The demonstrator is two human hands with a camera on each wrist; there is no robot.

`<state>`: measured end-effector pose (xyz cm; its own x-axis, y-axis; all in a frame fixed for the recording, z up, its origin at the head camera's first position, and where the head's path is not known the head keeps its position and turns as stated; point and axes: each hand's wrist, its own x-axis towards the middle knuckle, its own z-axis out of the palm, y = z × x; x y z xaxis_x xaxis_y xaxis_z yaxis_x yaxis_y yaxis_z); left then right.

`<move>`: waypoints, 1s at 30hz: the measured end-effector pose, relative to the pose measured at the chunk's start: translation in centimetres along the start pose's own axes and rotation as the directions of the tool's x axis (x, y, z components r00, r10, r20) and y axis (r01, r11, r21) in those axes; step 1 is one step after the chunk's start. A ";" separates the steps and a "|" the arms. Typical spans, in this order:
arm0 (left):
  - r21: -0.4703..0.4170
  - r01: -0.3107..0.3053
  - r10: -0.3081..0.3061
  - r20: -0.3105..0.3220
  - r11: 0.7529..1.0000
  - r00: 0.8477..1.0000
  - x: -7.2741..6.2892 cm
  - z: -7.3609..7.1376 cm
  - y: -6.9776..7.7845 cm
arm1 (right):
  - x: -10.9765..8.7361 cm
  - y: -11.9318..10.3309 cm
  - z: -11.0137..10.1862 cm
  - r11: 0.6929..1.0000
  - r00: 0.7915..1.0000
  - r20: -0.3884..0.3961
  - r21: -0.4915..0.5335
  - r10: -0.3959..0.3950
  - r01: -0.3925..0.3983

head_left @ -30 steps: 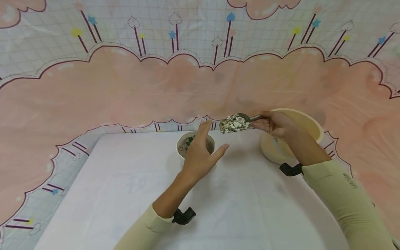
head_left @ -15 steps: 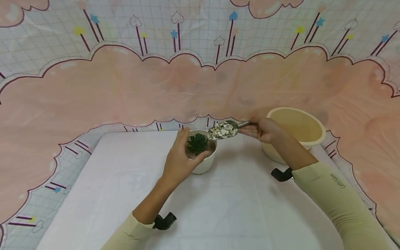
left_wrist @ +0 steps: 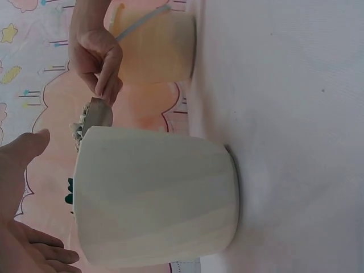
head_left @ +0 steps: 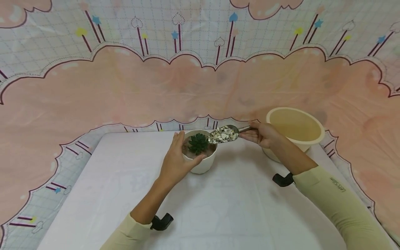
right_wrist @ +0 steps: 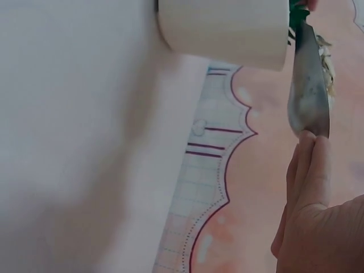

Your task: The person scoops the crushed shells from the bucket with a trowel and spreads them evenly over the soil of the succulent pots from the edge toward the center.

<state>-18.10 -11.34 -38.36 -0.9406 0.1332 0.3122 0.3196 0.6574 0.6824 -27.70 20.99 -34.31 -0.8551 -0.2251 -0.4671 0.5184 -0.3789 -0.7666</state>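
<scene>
Scoop [head_left: 233, 128], ctr of head view, tip at edge of pot [head_left: 202, 167]; R hand [head_left: 265, 134] pinches handle [head_left: 245, 128], prob. held near-level so loose pale chips [head_left: 223, 135] don't spill. L hand [head_left: 175, 161] spread, flanks pot, prob. to steady it; contact unclear. Bucket [head_left: 289, 122] mid-R. L-wrist view: pot ctr, smooth white, faceted. R-wrist view: scoop upper R, curved metal, by green plant [right_wrist: 298, 17].

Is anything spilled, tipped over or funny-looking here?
Nothing big stands out: the white round pot stands upright, and the pale dry flakes sit heaped in the silver metal scoop. One tiny dark speck dots the white table, too small to identify.
</scene>
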 end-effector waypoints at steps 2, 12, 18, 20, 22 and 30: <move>0.014 0.006 -0.006 0.009 1.000 1.000 0.0 0.0 -0.3 | 0.0 0.1 -0.2 1.000 1.000 -0.006 0.002 -0.005 0.005; 0.071 0.091 -0.098 0.101 0.993 0.990 0.0 0.4 -1.3 | -0.2 0.7 -0.4 1.000 1.000 -0.010 0.000 -0.010 0.010; 0.089 0.116 -0.126 0.120 0.989 0.985 0.0 0.3 -1.5 | -0.3 1.0 -0.5 1.000 1.000 -0.011 -0.013 -0.020 0.019; 0.093 0.121 -0.132 0.124 0.988 0.983 0.0 0.3 -1.6 | -0.3 1.1 -0.4 1.000 1.000 -0.014 -0.013 -0.025 0.025; 0.102 0.118 -0.131 0.123 0.988 0.984 0.0 0.4 -1.6 | -0.4 1.1 -0.3 1.000 0.999 -0.024 -0.008 -0.030 0.030; 0.110 0.114 -0.127 0.119 0.987 0.985 0.0 0.4 -1.6 | -0.8 0.8 -0.1 0.999 0.999 -0.034 0.030 -0.042 0.043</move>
<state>-18.66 -12.08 -39.76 -0.9805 0.1358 0.1418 0.1954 0.7461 0.6365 -26.56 20.97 -34.61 -0.8756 -0.1782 -0.4489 0.4806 -0.4148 -0.7727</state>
